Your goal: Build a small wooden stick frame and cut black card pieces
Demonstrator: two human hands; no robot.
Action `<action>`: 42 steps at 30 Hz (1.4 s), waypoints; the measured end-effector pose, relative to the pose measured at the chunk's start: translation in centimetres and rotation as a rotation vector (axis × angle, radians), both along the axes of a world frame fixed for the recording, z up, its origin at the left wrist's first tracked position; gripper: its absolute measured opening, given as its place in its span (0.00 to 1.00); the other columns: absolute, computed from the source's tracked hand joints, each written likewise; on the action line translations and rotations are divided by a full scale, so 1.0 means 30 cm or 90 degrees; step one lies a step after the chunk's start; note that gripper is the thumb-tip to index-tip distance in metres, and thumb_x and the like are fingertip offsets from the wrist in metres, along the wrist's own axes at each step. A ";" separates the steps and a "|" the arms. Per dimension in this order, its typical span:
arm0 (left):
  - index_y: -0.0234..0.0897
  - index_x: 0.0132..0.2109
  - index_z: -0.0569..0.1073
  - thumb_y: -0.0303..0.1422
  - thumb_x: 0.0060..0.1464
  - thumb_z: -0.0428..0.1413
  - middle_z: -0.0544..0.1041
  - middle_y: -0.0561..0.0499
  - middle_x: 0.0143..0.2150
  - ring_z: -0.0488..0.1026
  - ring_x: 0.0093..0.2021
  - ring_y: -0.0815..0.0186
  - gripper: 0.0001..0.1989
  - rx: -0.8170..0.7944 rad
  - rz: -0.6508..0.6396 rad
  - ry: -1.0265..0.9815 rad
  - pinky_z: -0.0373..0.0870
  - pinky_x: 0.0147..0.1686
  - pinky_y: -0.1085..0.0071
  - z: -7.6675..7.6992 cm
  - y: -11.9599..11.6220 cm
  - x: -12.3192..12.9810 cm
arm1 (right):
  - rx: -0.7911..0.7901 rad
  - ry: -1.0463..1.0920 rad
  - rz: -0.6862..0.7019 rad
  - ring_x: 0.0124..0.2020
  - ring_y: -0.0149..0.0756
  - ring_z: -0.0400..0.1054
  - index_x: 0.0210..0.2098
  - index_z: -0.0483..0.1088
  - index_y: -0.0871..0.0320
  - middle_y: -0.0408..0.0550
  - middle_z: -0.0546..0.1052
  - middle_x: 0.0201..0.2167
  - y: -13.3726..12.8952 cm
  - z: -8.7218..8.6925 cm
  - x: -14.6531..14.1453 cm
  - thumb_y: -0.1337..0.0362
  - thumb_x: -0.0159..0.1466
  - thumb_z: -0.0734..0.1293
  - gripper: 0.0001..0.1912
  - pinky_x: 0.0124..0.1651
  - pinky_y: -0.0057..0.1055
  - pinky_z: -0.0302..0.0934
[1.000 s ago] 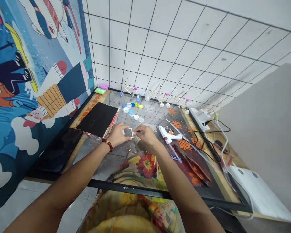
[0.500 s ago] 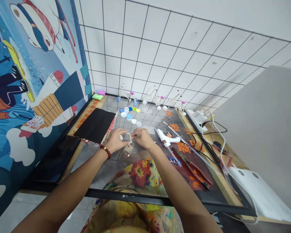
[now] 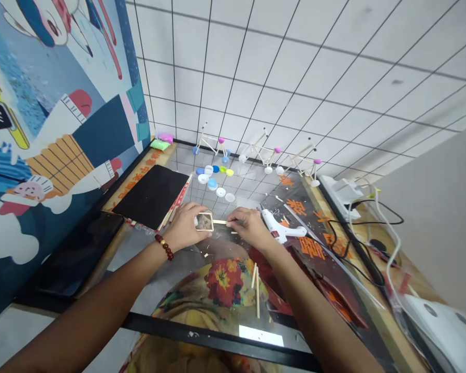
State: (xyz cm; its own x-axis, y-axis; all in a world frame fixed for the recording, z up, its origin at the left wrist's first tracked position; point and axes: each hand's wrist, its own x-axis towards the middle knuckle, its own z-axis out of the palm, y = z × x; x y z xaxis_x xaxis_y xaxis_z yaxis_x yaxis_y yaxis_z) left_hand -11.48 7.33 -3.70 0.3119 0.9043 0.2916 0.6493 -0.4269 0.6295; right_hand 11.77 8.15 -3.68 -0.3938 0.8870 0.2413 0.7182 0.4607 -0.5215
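Over the middle of the glossy table, my left hand (image 3: 187, 226) pinches a small square wooden frame (image 3: 204, 229) at its left side. My right hand (image 3: 249, 226) is closed on a thin wooden stick (image 3: 220, 222), whose left end meets or nearly meets the frame's right side. Just right of my right hand lies a white glue gun (image 3: 281, 227). Two loose sticks (image 3: 257, 292) lie nearer the front edge. Behind the hands are several small round caps (image 3: 212, 184) in white, blue and yellow.
Several stick models with round wheels (image 3: 258, 150) stand along the back wall. A black sheet (image 3: 153, 196) and a dark phone-like slab (image 3: 79, 254) are on the left. Pliers (image 3: 334, 295), cables and a white power strip (image 3: 339, 192) occupy the right side.
The square frame now faces the camera more fully in my left hand. My right hand has moved right, and the stick between the hands shows. The camera view has shifted.
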 end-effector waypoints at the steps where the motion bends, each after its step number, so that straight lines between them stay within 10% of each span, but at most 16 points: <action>1: 0.37 0.47 0.75 0.35 0.38 0.68 0.76 0.45 0.48 0.72 0.49 0.53 0.25 -0.001 -0.001 -0.002 0.69 0.51 0.58 0.000 0.001 0.001 | -0.003 0.010 0.002 0.37 0.37 0.72 0.29 0.76 0.55 0.45 0.80 0.32 0.005 -0.007 0.003 0.72 0.59 0.69 0.07 0.45 0.35 0.56; 26: 0.39 0.45 0.77 0.35 0.37 0.69 0.76 0.47 0.48 0.72 0.50 0.55 0.24 -0.054 -0.031 -0.022 0.68 0.51 0.60 0.000 0.020 -0.007 | 0.008 0.065 0.095 0.37 0.35 0.73 0.30 0.78 0.53 0.45 0.80 0.34 0.038 -0.043 -0.039 0.77 0.60 0.64 0.14 0.49 0.36 0.57; 42: 0.37 0.42 0.76 0.37 0.38 0.69 0.74 0.47 0.44 0.73 0.47 0.58 0.21 0.030 -0.044 -0.015 0.71 0.49 0.61 0.018 0.008 0.004 | 0.071 -0.055 -0.001 0.43 0.43 0.67 0.36 0.71 0.57 0.51 0.77 0.38 -0.028 -0.036 -0.037 0.71 0.65 0.63 0.06 0.49 0.41 0.50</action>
State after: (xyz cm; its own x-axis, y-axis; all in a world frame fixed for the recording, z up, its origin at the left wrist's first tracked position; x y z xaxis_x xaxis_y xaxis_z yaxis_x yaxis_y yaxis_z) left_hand -11.37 7.56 -3.17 0.3651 0.8661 0.3413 0.6029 -0.4993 0.6222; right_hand 10.65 7.32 -4.76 -0.4160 0.8570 0.3041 0.7590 0.5114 -0.4030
